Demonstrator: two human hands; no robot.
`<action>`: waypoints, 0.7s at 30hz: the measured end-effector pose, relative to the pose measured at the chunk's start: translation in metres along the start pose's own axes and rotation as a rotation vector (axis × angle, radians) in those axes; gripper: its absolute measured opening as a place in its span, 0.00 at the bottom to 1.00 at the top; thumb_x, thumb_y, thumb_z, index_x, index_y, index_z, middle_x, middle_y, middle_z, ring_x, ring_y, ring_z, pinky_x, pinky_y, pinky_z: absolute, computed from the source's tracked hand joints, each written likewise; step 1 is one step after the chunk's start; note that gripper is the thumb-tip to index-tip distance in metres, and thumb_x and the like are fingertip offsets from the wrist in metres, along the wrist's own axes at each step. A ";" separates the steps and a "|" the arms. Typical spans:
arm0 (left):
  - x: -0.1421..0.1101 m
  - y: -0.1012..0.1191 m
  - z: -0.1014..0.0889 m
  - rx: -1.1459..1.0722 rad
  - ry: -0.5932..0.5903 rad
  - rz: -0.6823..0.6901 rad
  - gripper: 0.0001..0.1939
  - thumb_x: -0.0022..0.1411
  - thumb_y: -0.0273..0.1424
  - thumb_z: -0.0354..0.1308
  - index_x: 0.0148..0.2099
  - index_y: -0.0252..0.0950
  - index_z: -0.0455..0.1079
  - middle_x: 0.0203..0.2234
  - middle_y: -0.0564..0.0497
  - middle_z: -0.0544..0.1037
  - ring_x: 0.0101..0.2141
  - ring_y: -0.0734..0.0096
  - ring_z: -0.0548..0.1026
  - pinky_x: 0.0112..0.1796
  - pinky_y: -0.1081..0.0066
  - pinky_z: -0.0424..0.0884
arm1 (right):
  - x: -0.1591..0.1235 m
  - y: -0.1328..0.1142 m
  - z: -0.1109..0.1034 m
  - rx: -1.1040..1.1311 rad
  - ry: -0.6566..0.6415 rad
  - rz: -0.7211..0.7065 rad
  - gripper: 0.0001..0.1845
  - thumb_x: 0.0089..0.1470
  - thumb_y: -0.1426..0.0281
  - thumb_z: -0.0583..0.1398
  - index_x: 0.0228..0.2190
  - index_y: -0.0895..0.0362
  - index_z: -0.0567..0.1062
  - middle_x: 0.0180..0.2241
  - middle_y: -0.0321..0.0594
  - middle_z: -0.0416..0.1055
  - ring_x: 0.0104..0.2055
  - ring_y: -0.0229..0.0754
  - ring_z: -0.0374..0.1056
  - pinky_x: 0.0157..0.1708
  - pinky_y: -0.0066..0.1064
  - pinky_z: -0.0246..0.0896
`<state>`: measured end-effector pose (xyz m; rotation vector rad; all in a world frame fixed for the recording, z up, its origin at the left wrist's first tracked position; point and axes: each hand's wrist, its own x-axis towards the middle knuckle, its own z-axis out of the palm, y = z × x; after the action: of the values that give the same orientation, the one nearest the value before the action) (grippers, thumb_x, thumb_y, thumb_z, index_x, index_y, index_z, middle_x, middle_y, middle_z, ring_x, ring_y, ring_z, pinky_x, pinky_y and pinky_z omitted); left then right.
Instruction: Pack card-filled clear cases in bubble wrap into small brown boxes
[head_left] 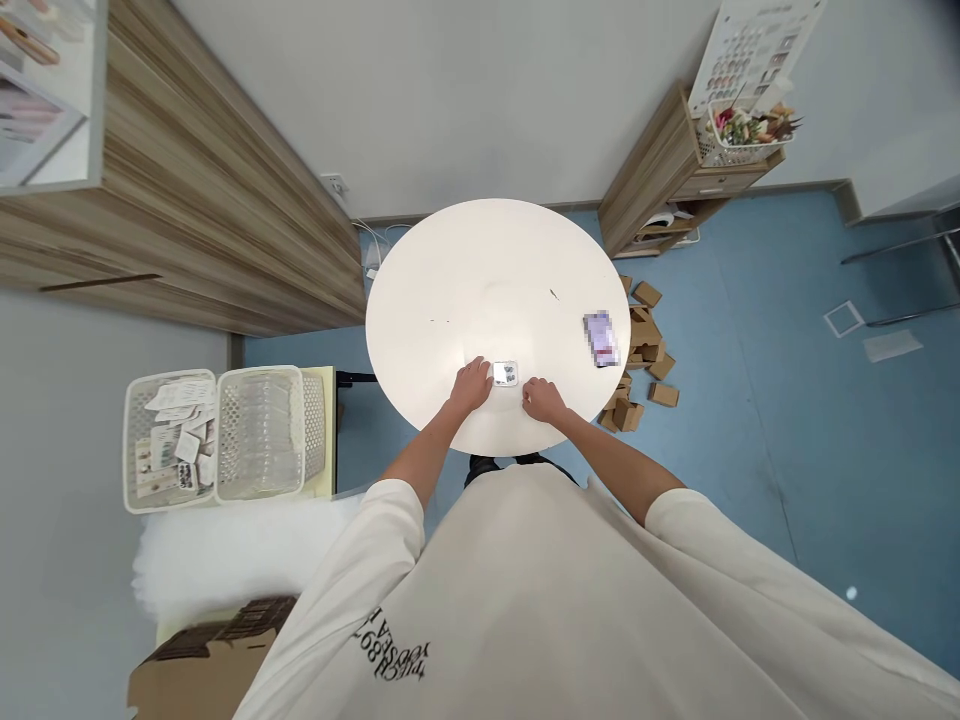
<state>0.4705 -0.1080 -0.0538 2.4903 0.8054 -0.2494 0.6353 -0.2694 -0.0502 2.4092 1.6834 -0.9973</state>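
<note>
Small white case, something dark showing in it, lies flat on the table, near the wearer's edge, between the hands. From where I stand, the left hand is bent at its left side, grip unclear; the right hand is curled just beside it (whether pinching anything, I can't tell). Best, I'd say, to steady the rim lightly so nothing slides.

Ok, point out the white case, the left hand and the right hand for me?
White case (505, 373): head view, middle of its upper face.
Left hand (472, 385): head view, back of the hand.
Right hand (544, 400): head view, back of the hand.
</note>
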 end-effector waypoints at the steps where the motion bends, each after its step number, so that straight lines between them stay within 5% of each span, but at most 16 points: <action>1: -0.001 -0.002 -0.003 -0.009 -0.003 -0.007 0.20 0.73 0.35 0.43 0.63 0.37 0.61 0.65 0.39 0.62 0.60 0.53 0.67 0.57 0.55 0.64 | 0.004 0.001 -0.006 0.019 0.001 0.014 0.08 0.61 0.71 0.55 0.39 0.55 0.75 0.45 0.49 0.72 0.47 0.51 0.66 0.46 0.40 0.59; 6: -0.001 0.005 -0.018 -0.024 0.065 -0.020 0.20 0.75 0.37 0.40 0.61 0.37 0.62 0.60 0.41 0.68 0.57 0.57 0.69 0.56 0.57 0.64 | 0.029 0.001 -0.033 0.135 -0.022 0.138 0.06 0.60 0.70 0.56 0.39 0.54 0.72 0.40 0.43 0.75 0.40 0.47 0.70 0.39 0.36 0.60; 11: -0.012 0.027 -0.023 0.086 0.135 0.143 0.18 0.71 0.29 0.45 0.60 0.38 0.64 0.61 0.40 0.66 0.62 0.52 0.62 0.63 0.50 0.53 | 0.050 0.001 -0.041 0.185 -0.053 0.221 0.04 0.60 0.69 0.57 0.39 0.54 0.70 0.37 0.43 0.76 0.35 0.46 0.71 0.33 0.34 0.59; 16: -0.025 0.039 -0.003 0.107 -0.067 0.303 0.20 0.65 0.23 0.46 0.56 0.41 0.69 0.54 0.39 0.72 0.58 0.50 0.68 0.60 0.47 0.58 | 0.062 0.005 -0.037 0.157 -0.047 0.244 0.05 0.63 0.69 0.55 0.41 0.54 0.68 0.37 0.45 0.76 0.35 0.47 0.71 0.33 0.34 0.59; 21: -0.015 0.031 0.019 0.124 -0.038 0.220 0.29 0.61 0.21 0.48 0.65 0.38 0.61 0.64 0.38 0.65 0.63 0.50 0.63 0.60 0.46 0.58 | 0.068 0.006 -0.035 0.123 -0.061 0.217 0.08 0.65 0.69 0.51 0.44 0.56 0.67 0.37 0.49 0.76 0.36 0.50 0.72 0.35 0.36 0.60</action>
<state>0.4760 -0.1472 -0.0527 2.6557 0.5081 -0.2745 0.6708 -0.2020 -0.0597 2.5388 1.3427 -1.1570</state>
